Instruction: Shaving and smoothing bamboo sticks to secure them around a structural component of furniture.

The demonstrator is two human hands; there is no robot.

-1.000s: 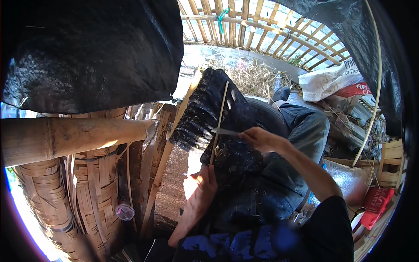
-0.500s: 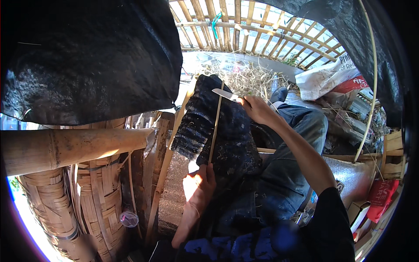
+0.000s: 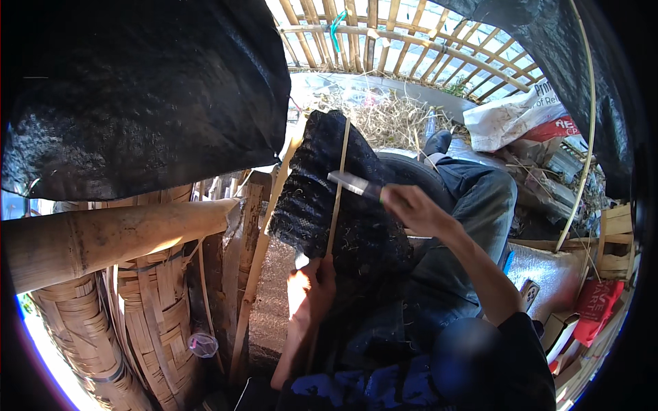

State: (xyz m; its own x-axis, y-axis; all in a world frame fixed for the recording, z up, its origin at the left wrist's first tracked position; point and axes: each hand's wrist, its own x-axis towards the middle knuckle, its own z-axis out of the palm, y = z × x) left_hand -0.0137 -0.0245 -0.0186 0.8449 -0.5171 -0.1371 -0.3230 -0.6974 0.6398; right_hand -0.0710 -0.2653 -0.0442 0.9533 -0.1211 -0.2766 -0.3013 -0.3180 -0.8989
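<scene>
My left hand (image 3: pixel 310 291) is closed around the near end of a thin bamboo strip (image 3: pixel 338 195), which points away from me over a dark, crinkled cloth (image 3: pixel 308 171) spread across my leg. In my right hand (image 3: pixel 415 207) is a knife (image 3: pixel 353 183), gripped by its dark handle. Its pale blade lies across the strip, about midway along it, with the tip pointing left. Whether the edge bites into the strip I cannot tell.
A thick bamboo pole (image 3: pixel 123 236) juts in from the left above woven bamboo baskets (image 3: pixel 154 301). Black sheeting (image 3: pixel 144 103) hangs at upper left. Beyond lie dry shavings (image 3: pixel 391 120), a slatted bamboo fence (image 3: pixel 411 41) and a white sack (image 3: pixel 507 120). A red bag (image 3: pixel 598 312) sits at right.
My right hand has drawn the knife toward me along the strip, from near its far end to about its middle. The left hand keeps its grip in nearly the same place.
</scene>
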